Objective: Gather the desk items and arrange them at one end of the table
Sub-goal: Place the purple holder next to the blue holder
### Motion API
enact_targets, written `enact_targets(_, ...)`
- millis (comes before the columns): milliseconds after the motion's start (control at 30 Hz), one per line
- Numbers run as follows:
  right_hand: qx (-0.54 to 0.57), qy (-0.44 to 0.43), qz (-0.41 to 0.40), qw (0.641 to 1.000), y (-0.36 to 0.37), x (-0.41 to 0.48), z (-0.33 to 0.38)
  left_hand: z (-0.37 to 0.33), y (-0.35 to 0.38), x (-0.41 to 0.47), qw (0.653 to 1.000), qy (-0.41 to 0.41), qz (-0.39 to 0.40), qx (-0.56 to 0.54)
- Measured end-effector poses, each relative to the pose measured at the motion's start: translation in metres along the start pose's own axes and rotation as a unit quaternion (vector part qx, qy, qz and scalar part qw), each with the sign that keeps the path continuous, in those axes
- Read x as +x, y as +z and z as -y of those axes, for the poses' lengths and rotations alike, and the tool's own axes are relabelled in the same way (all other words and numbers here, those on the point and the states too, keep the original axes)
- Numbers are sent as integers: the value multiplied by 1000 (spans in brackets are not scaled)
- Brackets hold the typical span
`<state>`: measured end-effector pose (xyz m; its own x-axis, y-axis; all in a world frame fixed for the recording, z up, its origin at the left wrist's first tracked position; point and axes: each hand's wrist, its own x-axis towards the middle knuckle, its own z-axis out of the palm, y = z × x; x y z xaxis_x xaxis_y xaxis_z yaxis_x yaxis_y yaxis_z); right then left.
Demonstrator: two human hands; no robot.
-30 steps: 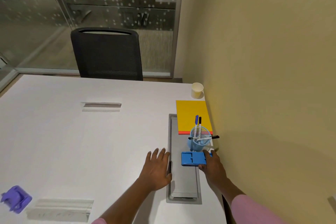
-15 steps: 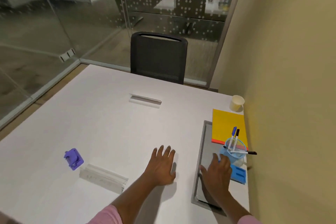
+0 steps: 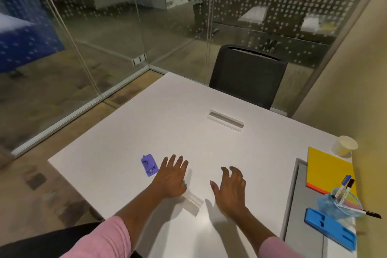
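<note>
Desk items mostly sit grouped well off to the right of both hands; one purple plastic piece (image 3: 149, 165) lies apart, just left of the left hand's fingertips. The left hand (image 3: 172, 178) is flat and open, fingers spread, empty, palm down on the white table (image 3: 209, 138), its heel over a clear acrylic strip (image 3: 191, 202). The right hand (image 3: 230, 187) hovers beside it, open, fingers loosely curled, holding nothing. Further right, past a grey panel (image 3: 299, 205), lie a blue tray (image 3: 329, 229), a pale blue cup (image 3: 335, 202) holding markers (image 3: 345, 184), a yellow notebook (image 3: 328, 168), and a paper cup (image 3: 344, 146) at the wall.

The likely next step is fetching the purple piece. It lies near the table's left edge, so a careless sweep could push it off. Carrying it across, a sleeve might tip the marker cup, which looks light and top-heavy.
</note>
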<state>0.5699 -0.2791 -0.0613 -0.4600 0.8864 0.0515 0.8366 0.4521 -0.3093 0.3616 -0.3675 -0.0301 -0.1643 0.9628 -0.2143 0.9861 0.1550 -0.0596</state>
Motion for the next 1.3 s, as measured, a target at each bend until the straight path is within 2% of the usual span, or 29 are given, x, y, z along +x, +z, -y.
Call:
enact_targets(167, -5, -49, 49, 998, 29, 24, 71, 65, 20, -14, 999, -19, 33, 30)
enact_targets(367, -3, -102, 104, 989, 77, 57, 140, 123, 54, -19, 997, -58, 30, 36)
enact_targets(700, 21, -120, 156, 980, 134, 93, 211, 167, 92, -22, 994, -96, 49, 26)
enact_targets(833, 31, -96, 149, 984, 145, 100, 223, 174, 100, -20, 995, -86, 34, 22)
enact_targets(1033, 44, -40, 183, 981, 159, 112, 228, 177, 105, -24, 996, -84, 32, 15)
enact_targets(1167, 115, 13, 203, 972, 162, 118, 234, 178, 102, -29, 996, -89, 28, 11)
enact_targets(1300, 198, 81, 235, 948, 153, 119, 238, 174, 93, -32, 994, -110, 21, -3)
